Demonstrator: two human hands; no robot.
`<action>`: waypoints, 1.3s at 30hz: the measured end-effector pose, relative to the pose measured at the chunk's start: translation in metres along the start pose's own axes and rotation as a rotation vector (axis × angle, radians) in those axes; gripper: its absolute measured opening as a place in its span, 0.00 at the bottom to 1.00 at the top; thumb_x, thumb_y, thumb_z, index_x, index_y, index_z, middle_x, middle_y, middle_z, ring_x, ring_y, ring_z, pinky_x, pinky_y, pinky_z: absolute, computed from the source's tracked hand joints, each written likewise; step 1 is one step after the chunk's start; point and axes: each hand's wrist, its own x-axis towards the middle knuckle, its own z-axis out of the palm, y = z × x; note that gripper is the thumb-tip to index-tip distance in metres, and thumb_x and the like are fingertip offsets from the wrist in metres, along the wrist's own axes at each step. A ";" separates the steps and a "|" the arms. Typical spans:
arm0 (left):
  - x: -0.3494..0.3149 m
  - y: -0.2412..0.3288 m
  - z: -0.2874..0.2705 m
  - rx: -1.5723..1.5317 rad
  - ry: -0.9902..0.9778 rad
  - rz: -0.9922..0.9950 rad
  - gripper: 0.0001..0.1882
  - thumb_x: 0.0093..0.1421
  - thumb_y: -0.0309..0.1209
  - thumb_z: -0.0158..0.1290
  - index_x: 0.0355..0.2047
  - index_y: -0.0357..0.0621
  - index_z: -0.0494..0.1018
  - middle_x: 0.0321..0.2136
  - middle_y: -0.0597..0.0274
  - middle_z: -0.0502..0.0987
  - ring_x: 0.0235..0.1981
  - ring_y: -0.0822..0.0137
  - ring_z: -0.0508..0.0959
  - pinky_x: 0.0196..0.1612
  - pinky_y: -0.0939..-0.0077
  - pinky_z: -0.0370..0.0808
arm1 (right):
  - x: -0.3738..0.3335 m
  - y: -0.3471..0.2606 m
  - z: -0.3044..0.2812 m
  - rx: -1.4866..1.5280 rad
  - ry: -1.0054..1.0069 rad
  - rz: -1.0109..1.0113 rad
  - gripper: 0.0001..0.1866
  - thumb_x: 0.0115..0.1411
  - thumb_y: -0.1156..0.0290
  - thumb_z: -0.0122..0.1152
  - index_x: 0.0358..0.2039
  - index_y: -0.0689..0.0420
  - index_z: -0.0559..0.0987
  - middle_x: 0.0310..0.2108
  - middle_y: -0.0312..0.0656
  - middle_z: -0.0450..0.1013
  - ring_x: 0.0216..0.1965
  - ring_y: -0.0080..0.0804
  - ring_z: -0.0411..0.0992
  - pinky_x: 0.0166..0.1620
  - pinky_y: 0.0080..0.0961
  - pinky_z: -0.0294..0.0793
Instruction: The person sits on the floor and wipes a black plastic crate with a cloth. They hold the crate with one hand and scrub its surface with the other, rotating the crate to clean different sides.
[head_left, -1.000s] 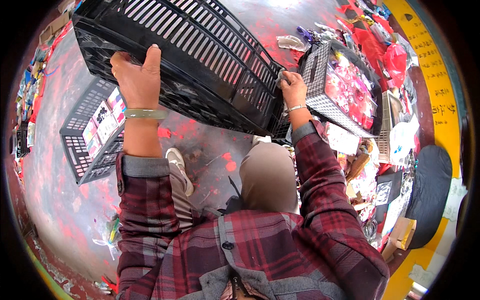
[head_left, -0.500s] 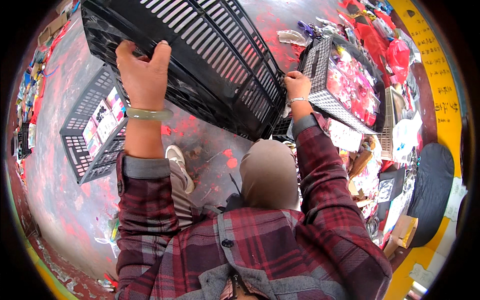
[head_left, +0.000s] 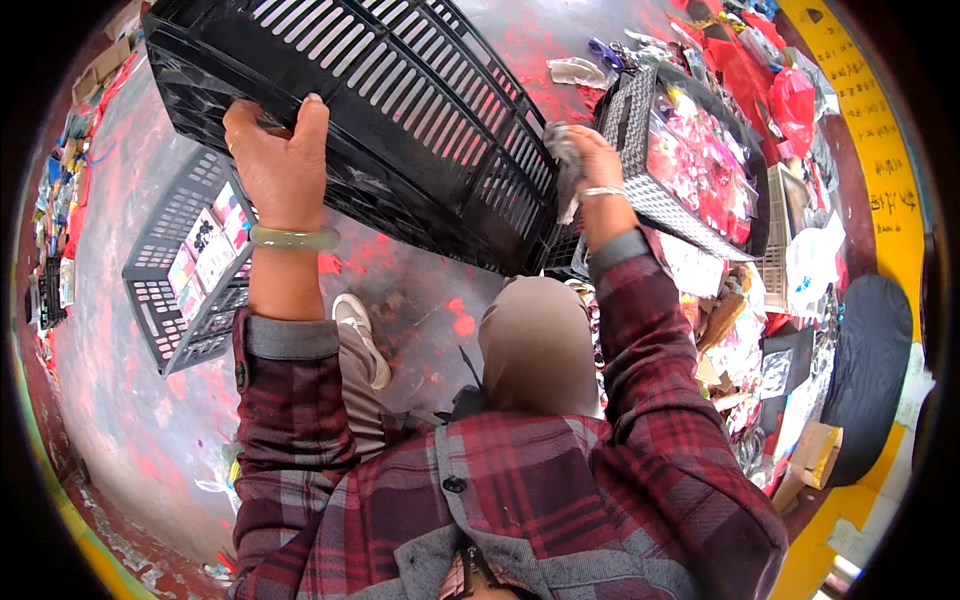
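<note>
A large black slatted plastic crate (head_left: pixel 400 130) is held up and tilted in front of me. My left hand (head_left: pixel 278 165) grips its near left edge, the fingers hooked over the rim. A pale green bangle (head_left: pixel 294 238) circles that wrist. At the crate's right end, my right hand (head_left: pixel 595 165) is closed on a crumpled grey cloth (head_left: pixel 568 165), which lies against or very near the slats. Part of the fingers is hidden by the cloth.
A dark grey crate (head_left: pixel 185 260) with colourful packs stands on the red-stained floor to the left. At the right is a patterned box (head_left: pixel 690 165) of pink packets, beside piled goods and a cardboard box (head_left: pixel 808 460). My knee (head_left: pixel 538 345) is just below the crate.
The grey cloth now shows in my right hand, which has turned and lifted slightly at the crate's right end. The crate has shifted a little to the left, with my left hand still on it.
</note>
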 end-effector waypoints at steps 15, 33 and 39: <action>0.001 -0.005 -0.008 -0.094 -0.025 -0.030 0.30 0.47 0.38 0.61 0.40 0.24 0.65 0.34 0.49 0.69 0.28 0.65 0.71 0.33 0.72 0.71 | -0.011 0.004 -0.036 -0.963 -0.151 -0.396 0.06 0.50 0.78 0.57 0.30 0.54 0.78 0.27 0.40 0.77 0.27 0.30 0.75 0.32 0.23 0.73; 0.002 -0.018 -0.005 0.071 -0.003 0.046 0.35 0.46 0.44 0.63 0.41 0.23 0.64 0.36 0.44 0.69 0.30 0.61 0.71 0.35 0.70 0.72 | -0.086 0.007 -0.019 -1.195 -0.497 -0.601 0.11 0.48 0.82 0.56 0.33 0.56 0.77 0.33 0.39 0.74 0.35 0.34 0.74 0.39 0.25 0.73; 0.000 -0.010 -0.010 0.060 0.008 0.012 0.34 0.46 0.43 0.62 0.40 0.22 0.64 0.35 0.43 0.69 0.31 0.59 0.72 0.34 0.70 0.72 | -0.082 0.002 -0.017 -1.214 -0.597 -0.204 0.11 0.43 0.82 0.57 0.30 0.58 0.79 0.30 0.41 0.76 0.30 0.34 0.74 0.36 0.23 0.73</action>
